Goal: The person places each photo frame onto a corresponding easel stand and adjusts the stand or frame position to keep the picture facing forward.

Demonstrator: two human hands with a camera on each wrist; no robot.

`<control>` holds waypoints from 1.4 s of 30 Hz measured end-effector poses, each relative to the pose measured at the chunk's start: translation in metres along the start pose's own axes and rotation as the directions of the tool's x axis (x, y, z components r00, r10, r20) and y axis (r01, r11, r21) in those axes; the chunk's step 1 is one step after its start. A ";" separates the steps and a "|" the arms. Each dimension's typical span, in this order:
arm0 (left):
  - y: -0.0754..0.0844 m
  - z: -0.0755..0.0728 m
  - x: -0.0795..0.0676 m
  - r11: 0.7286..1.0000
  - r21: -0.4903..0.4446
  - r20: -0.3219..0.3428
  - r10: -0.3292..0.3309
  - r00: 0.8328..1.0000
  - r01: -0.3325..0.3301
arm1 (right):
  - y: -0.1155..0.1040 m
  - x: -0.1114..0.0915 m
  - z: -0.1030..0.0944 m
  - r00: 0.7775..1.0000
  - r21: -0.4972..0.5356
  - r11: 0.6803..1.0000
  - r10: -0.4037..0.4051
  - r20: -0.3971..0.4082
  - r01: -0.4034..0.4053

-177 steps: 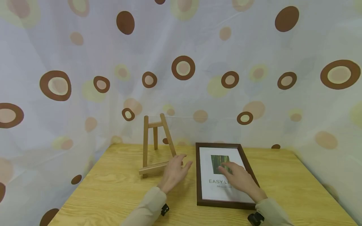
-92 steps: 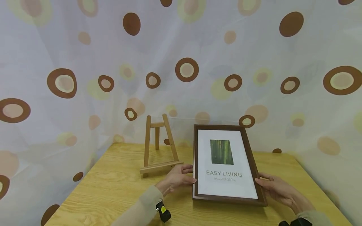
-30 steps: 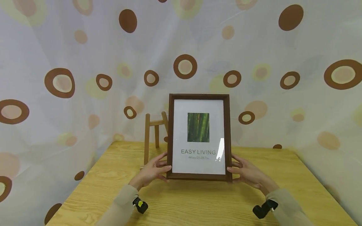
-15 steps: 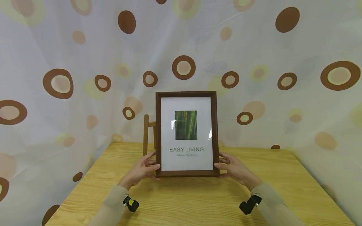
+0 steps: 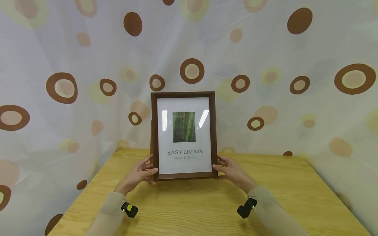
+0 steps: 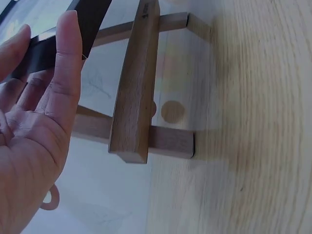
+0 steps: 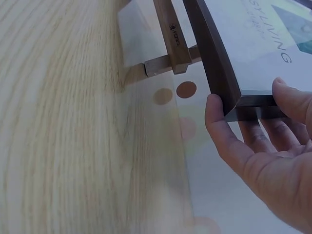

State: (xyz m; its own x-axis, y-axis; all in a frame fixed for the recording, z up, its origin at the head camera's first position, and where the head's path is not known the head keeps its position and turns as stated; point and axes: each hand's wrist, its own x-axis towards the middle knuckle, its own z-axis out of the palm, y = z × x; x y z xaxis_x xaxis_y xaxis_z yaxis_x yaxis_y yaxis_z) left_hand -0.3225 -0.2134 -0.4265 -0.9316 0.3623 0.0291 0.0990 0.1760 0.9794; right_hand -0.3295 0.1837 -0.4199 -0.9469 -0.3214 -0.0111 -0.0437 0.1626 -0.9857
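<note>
A dark brown picture frame (image 5: 184,167) with a green forest print and the words EASY LIVING stands upright in the air in front of a small wooden easel. My left hand (image 5: 138,174) grips its lower left side, thumb on the front and fingers behind. On the opposite side my right hand (image 5: 233,173) holds the lower right edge the same way. In the head view the frame hides nearly all of the easel. Both wrist views show the easel's ledge (image 6: 136,83) and legs, with the frame's bottom edge (image 7: 214,58) apart from the ledge.
The easel stands on a light wooden table (image 5: 189,209). Behind the table hangs a pale curtain (image 5: 265,42) with brown and yellow spots. Black wrist mounts (image 5: 129,209) sit on both sleeves.
Both hands first reached out, then took hold of the picture frame lying on the table. They raised it upright and carried it left, in front of the easel.
</note>
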 end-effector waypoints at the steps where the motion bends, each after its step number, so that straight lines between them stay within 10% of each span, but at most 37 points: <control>1: -0.001 -0.002 0.000 1.000 -0.011 -0.002 -0.001 1.000 0.001 | -0.001 0.002 0.002 1.000 -0.006 1.000 -0.005 -0.006 0.005; 15: -0.004 -0.028 0.002 0.996 0.031 -0.098 0.086 0.991 -0.083 | -0.005 0.041 0.026 0.998 0.017 0.998 -0.067 0.002 0.067; 42: -0.024 -0.057 -0.005 1.000 0.024 -0.176 0.020 0.984 -0.016 | -0.007 0.090 0.063 0.999 0.021 0.998 -0.052 0.010 0.051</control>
State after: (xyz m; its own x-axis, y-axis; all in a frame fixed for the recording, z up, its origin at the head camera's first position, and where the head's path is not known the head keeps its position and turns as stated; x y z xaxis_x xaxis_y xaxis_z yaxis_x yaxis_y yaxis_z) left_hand -0.3396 -0.2716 -0.4385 -0.9765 0.1990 0.0830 0.1219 0.1919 0.9738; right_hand -0.3944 0.0949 -0.4249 -0.9403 -0.3382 0.0383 -0.0855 0.1260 -0.9883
